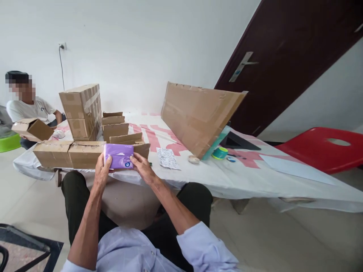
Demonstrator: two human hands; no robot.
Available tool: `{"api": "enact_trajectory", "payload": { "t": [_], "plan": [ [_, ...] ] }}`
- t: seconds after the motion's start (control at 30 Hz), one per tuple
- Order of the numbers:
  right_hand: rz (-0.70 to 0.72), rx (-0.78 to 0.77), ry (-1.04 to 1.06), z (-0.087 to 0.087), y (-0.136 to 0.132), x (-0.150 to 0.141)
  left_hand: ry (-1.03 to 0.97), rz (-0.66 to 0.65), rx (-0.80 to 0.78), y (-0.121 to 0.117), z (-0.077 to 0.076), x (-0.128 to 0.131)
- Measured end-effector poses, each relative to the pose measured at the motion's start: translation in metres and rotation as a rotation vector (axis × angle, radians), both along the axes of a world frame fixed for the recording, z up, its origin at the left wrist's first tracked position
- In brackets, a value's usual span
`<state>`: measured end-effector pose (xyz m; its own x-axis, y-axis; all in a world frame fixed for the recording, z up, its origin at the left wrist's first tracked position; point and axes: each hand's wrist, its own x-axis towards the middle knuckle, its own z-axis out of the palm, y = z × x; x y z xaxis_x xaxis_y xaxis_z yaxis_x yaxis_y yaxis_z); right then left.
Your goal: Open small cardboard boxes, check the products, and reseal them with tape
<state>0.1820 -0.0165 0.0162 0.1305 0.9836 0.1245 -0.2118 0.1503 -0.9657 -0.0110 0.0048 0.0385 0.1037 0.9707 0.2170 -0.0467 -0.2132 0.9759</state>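
Between my two hands is a flat purple tissue pack [119, 151], its wrapper shiny, with a round blue mark near its lower right corner. My left hand [102, 166] grips the pack's left edge, thumb on the front. On the opposite edge, my right hand [143, 168] pinches it with the thumb on top. The pack is held above the table's front edge, before an open cardboard box [138, 138] whose flaps stand up. Closed brown cartons [86, 155] lie to the left of my hands. Right of them lies a printed white sheet [168, 158].
A tall carton stack [81, 109] stands at the back left. A large cardboard panel [201, 113] leans over the table [198, 179], with tape rolls [219, 153] at its foot. A red chair [317, 147] is on the right. At far left, a seated person [31, 109] holds a small box.
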Motion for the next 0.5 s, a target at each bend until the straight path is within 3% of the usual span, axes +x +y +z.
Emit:
{"api": "enact_trajectory", "payload": {
  "t": [0.2,0.4,0.5],
  "plan": [
    [-0.101,-0.077,0.005,-0.032,0.008,-0.005,-0.014,0.013,-0.126,0.006,-0.035,0.000],
    [-0.085,-0.080,-0.008,-0.045,0.012,-0.007,0.021,0.010,-0.183,0.010,-0.046,-0.001],
    [-0.079,-0.076,-0.023,-0.043,0.013,-0.006,0.019,0.003,-0.164,0.012,-0.046,-0.001]
  ]
}}
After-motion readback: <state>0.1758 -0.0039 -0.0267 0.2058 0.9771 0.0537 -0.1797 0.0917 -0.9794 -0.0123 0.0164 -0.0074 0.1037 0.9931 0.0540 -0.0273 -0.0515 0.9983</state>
